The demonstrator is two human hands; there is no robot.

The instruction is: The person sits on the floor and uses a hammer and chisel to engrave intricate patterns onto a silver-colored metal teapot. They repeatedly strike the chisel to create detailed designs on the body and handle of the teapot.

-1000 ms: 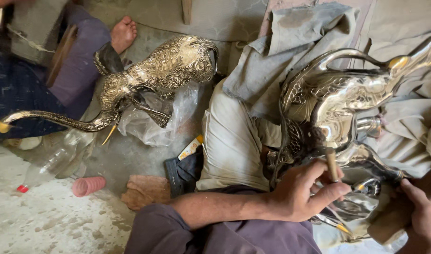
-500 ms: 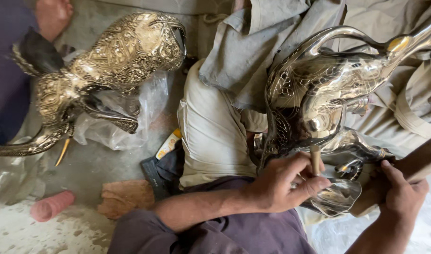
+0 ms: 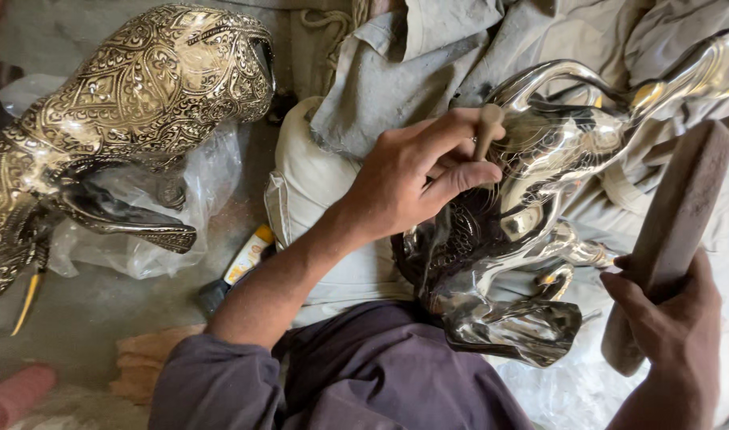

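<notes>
A shiny silver metal animal figure lies on grey cloth in front of me. My left hand pinches a small wooden-handled punch upright against the figure's engraved body. My right hand grips a long wooden mallet, raised to the right of the figure and apart from it. My purple sleeve runs along the bottom of the view.
A second, fully engraved metal animal figure rests at left on clear plastic wrap. A white cushion and rumpled grey cloth lie beneath the work. A yellow-handled tool and a pink cylinder sit on the floor.
My left hand has moved up the figure with the punch, from its lower part to its upper body. My right hand has taken up the wooden mallet and raised it. The view has closed in.
</notes>
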